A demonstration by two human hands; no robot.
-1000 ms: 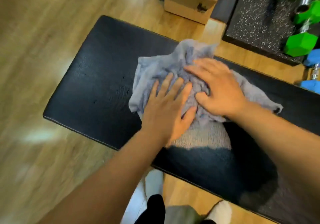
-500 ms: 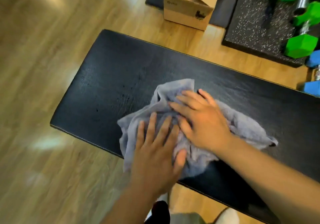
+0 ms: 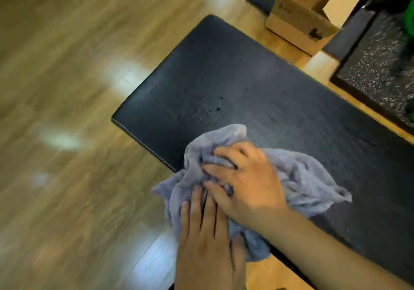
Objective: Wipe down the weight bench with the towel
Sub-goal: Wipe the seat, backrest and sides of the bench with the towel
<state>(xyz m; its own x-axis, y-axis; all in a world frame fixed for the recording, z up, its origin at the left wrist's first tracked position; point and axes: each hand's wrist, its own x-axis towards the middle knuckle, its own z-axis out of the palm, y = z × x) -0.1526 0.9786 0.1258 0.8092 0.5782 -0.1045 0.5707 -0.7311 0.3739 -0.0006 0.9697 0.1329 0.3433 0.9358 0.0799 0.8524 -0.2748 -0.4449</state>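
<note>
Above a blurred, glossy wood-plank floor (image 3: 67,88), a long black padded bench (image 3: 235,83) with grained vinyl skin and pale edge stitching runs out of frame at right. Beyond it, a black speckled rubber mat (image 3: 376,65) is cut off, a smeared green shape (image 3: 408,21) on it too blurred to identify. An open brown cardboard box (image 3: 295,21) stands on the floor nearby. A crumpled grey-lilac terry towel (image 3: 309,177) lies on the bench's near edge, one fold hanging over. The person's left grip (image 3: 208,245) presses it with straight fingers; the right grip (image 3: 251,189) digs bent fingers into its folds, overlapping the left fingertips.
</note>
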